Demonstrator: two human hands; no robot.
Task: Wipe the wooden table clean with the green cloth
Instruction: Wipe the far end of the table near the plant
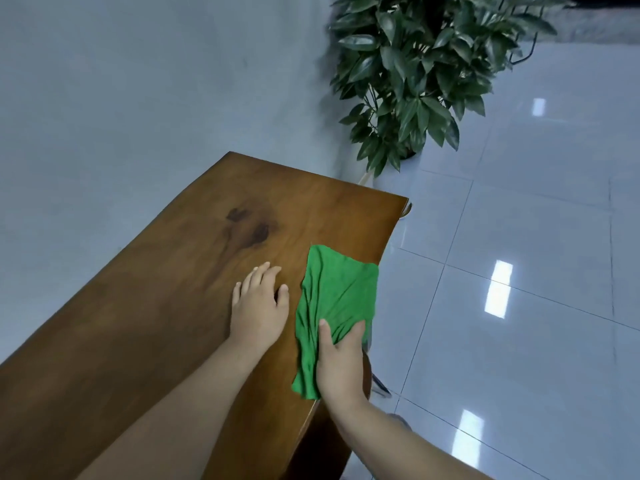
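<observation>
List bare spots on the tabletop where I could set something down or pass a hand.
Free: the far end of the wooden table, from the dark stain to the far edge; also the wall-side strip left of the left hand. Crowded: the right edge, where the right hand holds the green cloth, left hand beside it.

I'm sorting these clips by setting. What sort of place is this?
Likely an indoor room, a home or office, hard to say which: glossy pale floor tiles reflecting lights, a plain grey wall, and a leafy potted plant in the corner beyond the wooden table.
</observation>
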